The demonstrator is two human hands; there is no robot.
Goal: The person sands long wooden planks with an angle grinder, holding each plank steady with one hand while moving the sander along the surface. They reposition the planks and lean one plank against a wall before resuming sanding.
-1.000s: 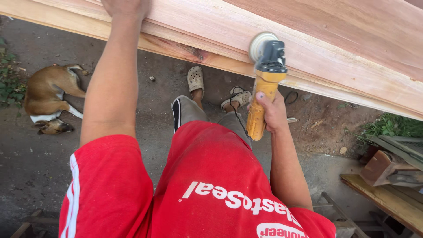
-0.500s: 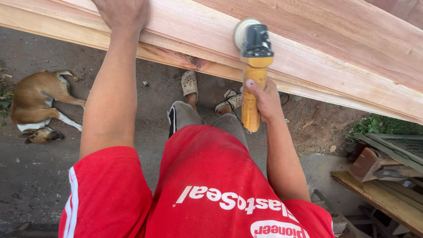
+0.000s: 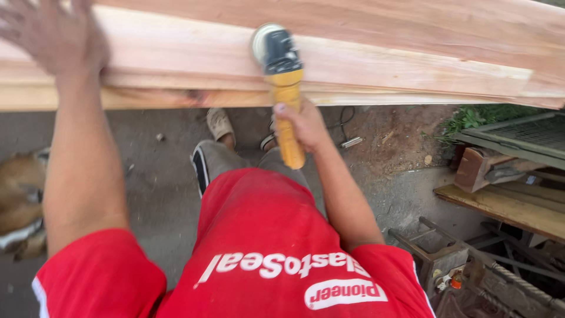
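Observation:
A long pale wooden beam [image 3: 382, 65] runs across the top of the view. My right hand [image 3: 300, 125] grips the yellow handle of an angle grinder [image 3: 281, 79], whose black head and round sanding disc press on the beam's face. My left hand [image 3: 53, 38] lies flat on the beam at the far left, fingers spread. My red shirt [image 3: 259, 253] fills the bottom of the view.
A tan dog [image 3: 20, 203] lies on the bare ground at the left. My sandalled feet [image 3: 220, 123] stand under the beam. At the right are a wooden plank [image 3: 506, 206], a brick-like block [image 3: 474, 168], metal frames [image 3: 435, 250] and green weeds [image 3: 471, 118].
The grinder and my right hand have slid left along the beam. My left hand has also shifted left on the wood, and the view has swung so the dog sits at the left edge.

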